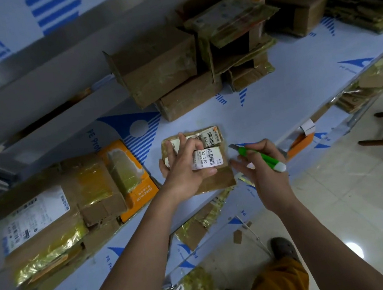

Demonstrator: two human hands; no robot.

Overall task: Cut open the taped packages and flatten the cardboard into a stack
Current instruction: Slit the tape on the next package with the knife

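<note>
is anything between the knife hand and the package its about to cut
Nothing visible. The right hand holds the green utility knife just right of the small taped package, with only bare shelf surface between. The left hand grips the package's left side, clear of the knife.

The table (288,84) wears a pale blue-white film printed with blue stripes and curved blue logos. The boxes (155,65) on it are brown cardboard under glossy yellowish tape, and the flattened stack (54,216) adds an orange panel. The package (200,158) is brown with white labels (black barcodes on each). The cutter (261,156) is bright green with a white end.
</note>
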